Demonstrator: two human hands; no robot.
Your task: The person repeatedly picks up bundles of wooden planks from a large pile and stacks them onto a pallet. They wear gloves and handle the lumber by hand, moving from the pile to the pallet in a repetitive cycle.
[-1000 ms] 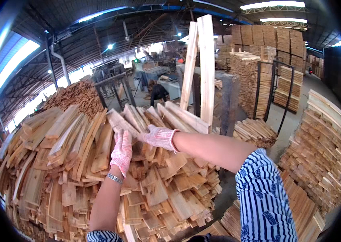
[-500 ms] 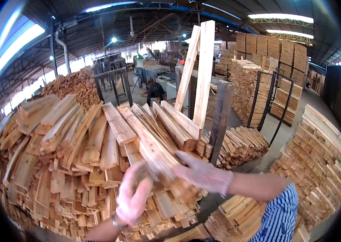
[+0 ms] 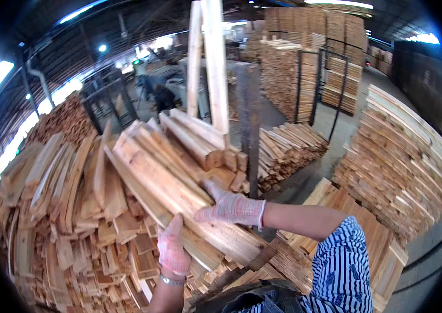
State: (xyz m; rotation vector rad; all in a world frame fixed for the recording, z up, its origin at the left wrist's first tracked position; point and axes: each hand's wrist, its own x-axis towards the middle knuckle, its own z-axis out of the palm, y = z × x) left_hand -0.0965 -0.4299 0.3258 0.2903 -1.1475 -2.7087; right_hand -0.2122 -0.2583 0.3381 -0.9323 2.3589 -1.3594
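Note:
Several long, pale wooden boards [image 3: 153, 175] lie together in a bundle, slanting from the heap toward my body. My right hand [image 3: 234, 206], in a pinkish-white knit glove, grips the boards from the right, its thumb and fingers apart across the upper face. My left hand [image 3: 174, 250], in a matching glove, closes on the near left edge of the bundle, thumb up along the wood; its other fingers are hidden beneath. Behind the hands, the boards' far ends rest over the large loose heap of boards [image 3: 82, 201].
A dark metal post [image 3: 248, 125] stands just beyond my right hand, with two upright planks [image 3: 213, 68] beside it. On the right rises a stack of boards [image 3: 398, 161]; a lower stack [image 3: 349, 214] is near my right arm. Black metal frames [image 3: 317, 88] stand farther back.
The boards under my hands have been pulled nearer and lie as a bundle. My left hand has moved lower, my right hand slightly left. The view has turned rightward and down.

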